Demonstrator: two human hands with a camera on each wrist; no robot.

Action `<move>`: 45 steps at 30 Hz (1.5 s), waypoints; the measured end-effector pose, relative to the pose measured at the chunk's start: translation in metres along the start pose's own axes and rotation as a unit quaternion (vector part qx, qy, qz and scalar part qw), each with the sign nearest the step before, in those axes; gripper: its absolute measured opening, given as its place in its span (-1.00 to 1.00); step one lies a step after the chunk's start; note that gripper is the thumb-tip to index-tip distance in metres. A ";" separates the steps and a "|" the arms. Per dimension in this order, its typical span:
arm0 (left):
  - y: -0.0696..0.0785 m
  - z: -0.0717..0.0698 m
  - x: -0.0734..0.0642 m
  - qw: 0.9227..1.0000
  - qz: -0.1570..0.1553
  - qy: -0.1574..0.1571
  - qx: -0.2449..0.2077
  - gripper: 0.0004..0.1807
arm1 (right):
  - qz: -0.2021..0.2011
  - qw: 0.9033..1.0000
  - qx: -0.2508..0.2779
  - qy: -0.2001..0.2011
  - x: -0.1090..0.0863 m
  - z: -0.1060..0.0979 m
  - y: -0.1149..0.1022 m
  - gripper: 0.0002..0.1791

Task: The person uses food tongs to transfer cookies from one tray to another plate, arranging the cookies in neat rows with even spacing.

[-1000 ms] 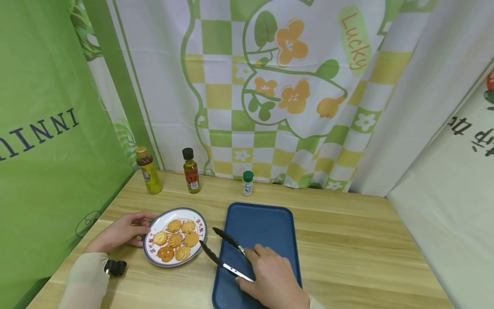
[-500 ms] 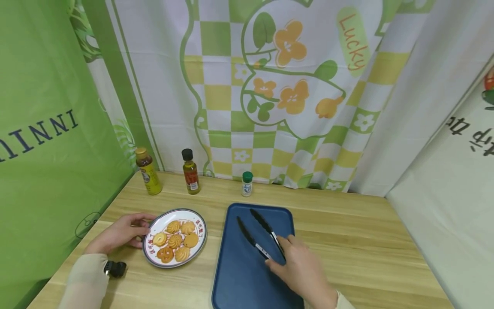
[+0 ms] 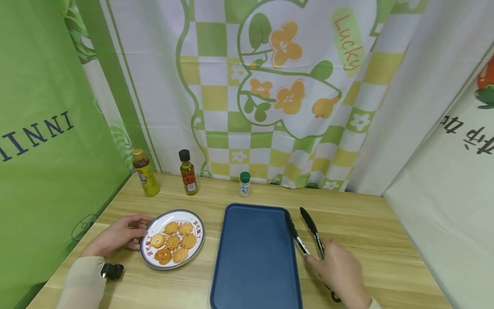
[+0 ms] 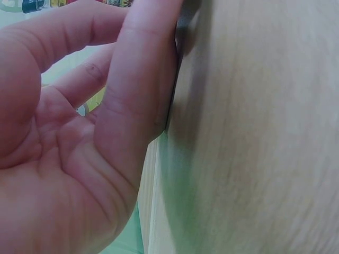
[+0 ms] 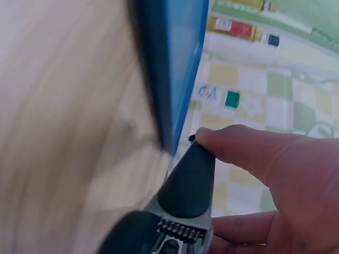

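Note:
My left hand [image 3: 120, 237] grips the left rim of a white oval plate [image 3: 153, 256] with red lettering; the left wrist view shows this hand [image 4: 100, 100] low beside the wooden surface. On the plate lie several golden cookies [image 3: 172, 243], one shaped like a pretzel. In my right hand [image 3: 339, 267] is a pair of tongs [image 3: 314, 231] with black tips, spread apart with nothing between them. The tongs [image 5: 188, 182] show their hinge-end spring in the right wrist view, under the thumb. Their left tip overlaps the right edge of the dark blue tray [image 3: 256, 253].
At the back of the wooden table [image 3: 359, 231] stand a yellow bottle [image 3: 146, 176], a black-capped oil bottle [image 3: 188, 175] and a small green-capped shaker [image 3: 245, 185]. Behind them hangs a patterned curtain [image 3: 216, 71]. Green cloth [image 3: 42, 180] borders the left side.
My right hand has carried the tongs rightward from the plate's right edge, across the tray, to the tray's right side. My left hand, the plate and the cookies keep their places.

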State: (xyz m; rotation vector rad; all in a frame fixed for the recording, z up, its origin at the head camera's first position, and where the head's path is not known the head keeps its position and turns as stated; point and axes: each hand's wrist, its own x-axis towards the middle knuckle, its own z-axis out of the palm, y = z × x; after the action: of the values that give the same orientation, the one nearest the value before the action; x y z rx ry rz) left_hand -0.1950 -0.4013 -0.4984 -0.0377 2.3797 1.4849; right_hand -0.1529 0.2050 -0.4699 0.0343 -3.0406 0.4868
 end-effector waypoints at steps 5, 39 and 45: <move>0.000 -0.001 -0.001 1.000 -0.001 0.002 0.003 -0.38 | 0.041 0.999 0.001 -0.020 0.000 0.005 0.026 -0.24; 0.001 -0.001 0.000 1.000 0.001 -0.001 0.003 -0.37 | 0.114 0.990 -0.020 -0.076 -0.014 -0.006 0.070 0.16; 0.000 0.000 -0.002 1.000 0.000 -0.003 0.000 -0.36 | 0.120 0.989 -0.020 -0.082 -0.014 -0.004 0.071 0.22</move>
State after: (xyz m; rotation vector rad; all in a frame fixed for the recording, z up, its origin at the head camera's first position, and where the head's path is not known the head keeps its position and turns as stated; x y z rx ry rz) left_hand -0.1936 -0.4017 -0.4978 -0.0338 2.3754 1.4831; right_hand -0.1405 0.2738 -0.4893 -0.3141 -3.2332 0.4579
